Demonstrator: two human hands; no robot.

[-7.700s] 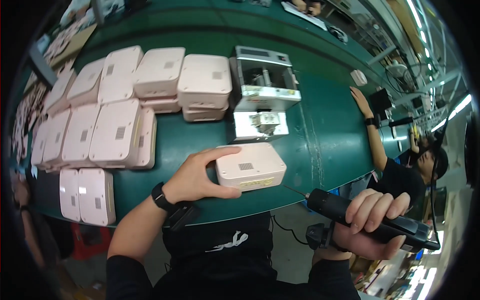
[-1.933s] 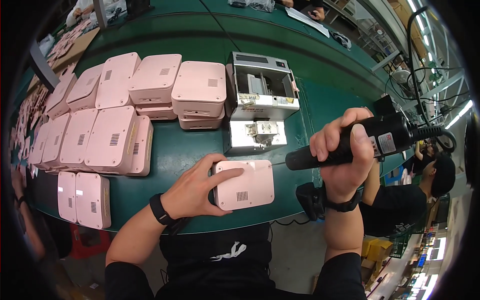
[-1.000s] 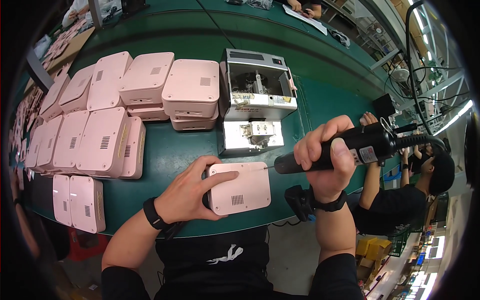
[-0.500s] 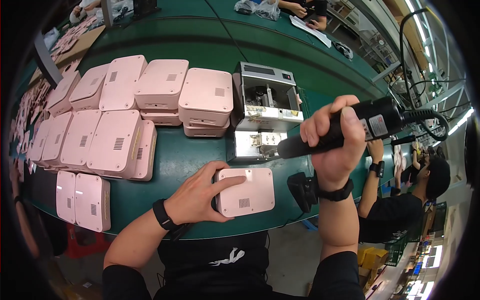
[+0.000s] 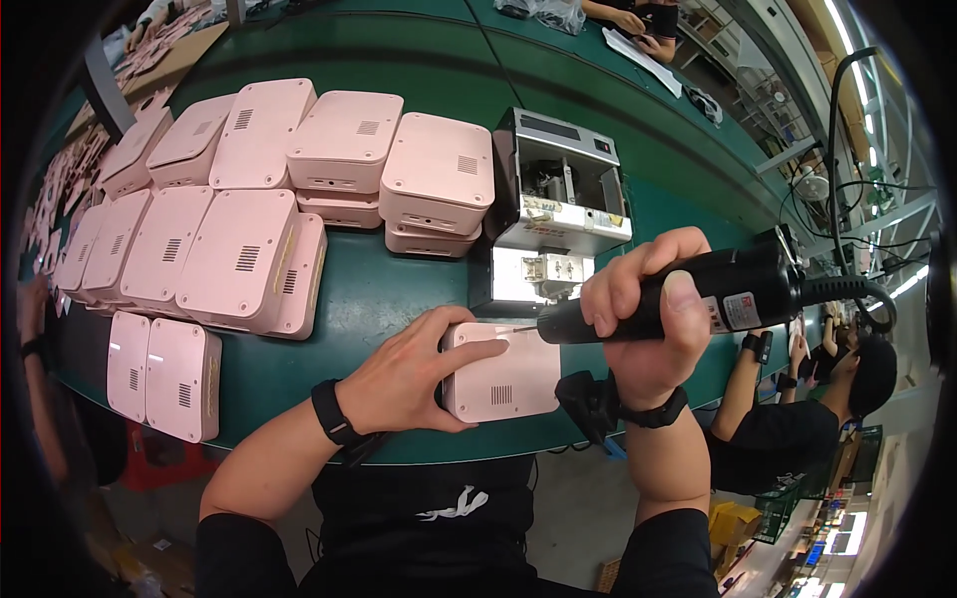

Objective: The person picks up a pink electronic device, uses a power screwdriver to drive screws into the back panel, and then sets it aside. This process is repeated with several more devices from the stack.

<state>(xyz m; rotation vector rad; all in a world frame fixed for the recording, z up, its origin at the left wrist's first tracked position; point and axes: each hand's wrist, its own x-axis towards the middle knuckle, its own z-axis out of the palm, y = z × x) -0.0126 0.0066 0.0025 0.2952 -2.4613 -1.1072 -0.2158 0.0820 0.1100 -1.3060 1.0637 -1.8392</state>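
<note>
My left hand (image 5: 404,369) grips a pale pink plastic case (image 5: 526,384) at its left side, with the index finger laid across the top. The case lies flat near the table's front edge, its small slotted vent facing up. In my right hand (image 5: 653,314) is a black electric screwdriver (image 5: 733,289) with a cable at its rear, held nearly level. Its thin bit points left over the case's far edge; whether the tip touches is too small to tell. Just beyond stands a metal screw feeder (image 5: 563,189) with an open top.
Several pink cases (image 5: 239,244) are stacked on the green table (image 5: 369,289) to the left and behind. A co-worker in black (image 5: 788,429) sits at the right, and another person's hands (image 5: 638,25) are across the table. A cable (image 5: 837,130) hangs at the right.
My right hand has brought the screwdriver from the screw feeder's front toward me, so its bit is now over the pink case. My left hand keeps its hold. The whole view has shifted slightly.
</note>
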